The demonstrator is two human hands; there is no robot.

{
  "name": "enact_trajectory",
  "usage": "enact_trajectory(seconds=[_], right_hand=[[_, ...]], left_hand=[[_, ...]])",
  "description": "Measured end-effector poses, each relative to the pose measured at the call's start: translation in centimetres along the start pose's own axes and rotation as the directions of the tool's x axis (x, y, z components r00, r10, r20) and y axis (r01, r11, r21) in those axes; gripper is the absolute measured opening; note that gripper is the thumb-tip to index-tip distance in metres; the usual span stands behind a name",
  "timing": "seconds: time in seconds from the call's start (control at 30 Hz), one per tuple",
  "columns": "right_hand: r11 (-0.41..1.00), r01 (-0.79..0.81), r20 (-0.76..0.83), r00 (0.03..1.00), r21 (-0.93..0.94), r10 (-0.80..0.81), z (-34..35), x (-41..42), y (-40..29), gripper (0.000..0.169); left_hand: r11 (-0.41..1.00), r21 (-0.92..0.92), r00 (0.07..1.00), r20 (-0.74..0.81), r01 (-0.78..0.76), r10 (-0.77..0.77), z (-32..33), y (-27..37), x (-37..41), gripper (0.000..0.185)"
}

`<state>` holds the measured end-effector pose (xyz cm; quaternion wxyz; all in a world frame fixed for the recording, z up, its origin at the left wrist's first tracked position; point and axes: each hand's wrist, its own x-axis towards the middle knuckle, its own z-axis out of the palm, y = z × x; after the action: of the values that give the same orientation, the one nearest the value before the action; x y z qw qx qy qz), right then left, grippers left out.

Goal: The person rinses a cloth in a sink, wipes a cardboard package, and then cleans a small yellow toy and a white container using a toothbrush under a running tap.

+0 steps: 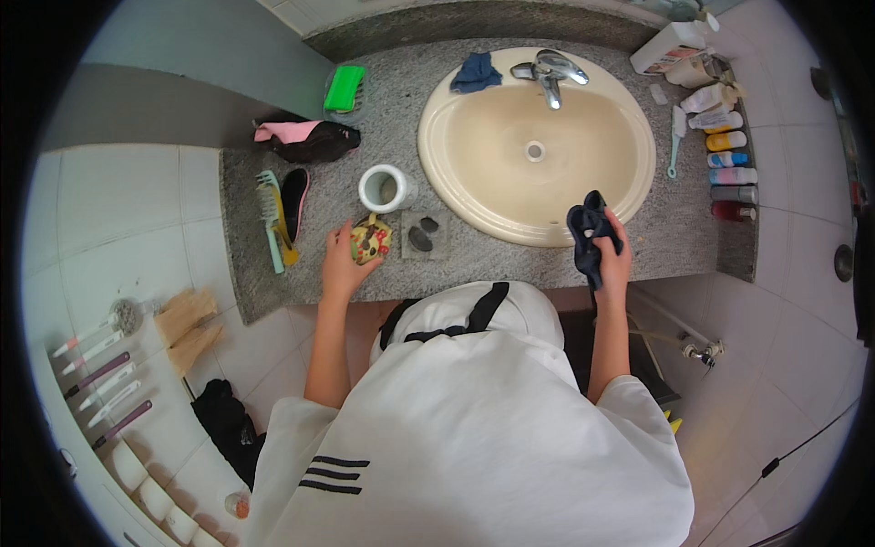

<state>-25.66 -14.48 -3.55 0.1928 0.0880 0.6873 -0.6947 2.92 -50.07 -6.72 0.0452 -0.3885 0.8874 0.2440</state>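
My left hand (346,267) grips a small colourful figurine-like object (371,241), yellow with red and green parts, at the counter's front left. Just behind it stands a white cup (386,189). To its right lies a square grey piece (425,236) with dark oval shapes on it. My right hand (613,256) holds a bunched dark navy cloth (589,232) over the front right rim of the cream oval washbasin (437,147). A second blue cloth (476,73) rests on the basin's back left rim, beside the chrome tap (552,74).
Left on the granite counter (328,273) are a green item (344,89) in a clear dish, a black and pink pouch (307,139), a dark brush (295,204) and combs (273,225). Several bottles and tubes (728,140) line the right wall, near a pale brush (676,140).
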Motion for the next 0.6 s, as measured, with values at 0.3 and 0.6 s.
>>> enact_trajectory(seconds=[0.3,0.6], right_hand=[[0.961,0.06,-0.07,0.994,-0.271,-0.082,-4.5,2.7,2.5,0.053],[0.599,0.02,-0.222,0.919,-0.8,-0.327,-11.9,6.7,3.0,0.063]], left_hand=[[0.993,-0.085,0.978,-0.186,0.077,-0.091,1.2,-0.4,-0.2,0.072],[0.991,-0.008,0.879,-0.46,0.134,-0.123,-9.0,-0.5,-2.3,0.066]])
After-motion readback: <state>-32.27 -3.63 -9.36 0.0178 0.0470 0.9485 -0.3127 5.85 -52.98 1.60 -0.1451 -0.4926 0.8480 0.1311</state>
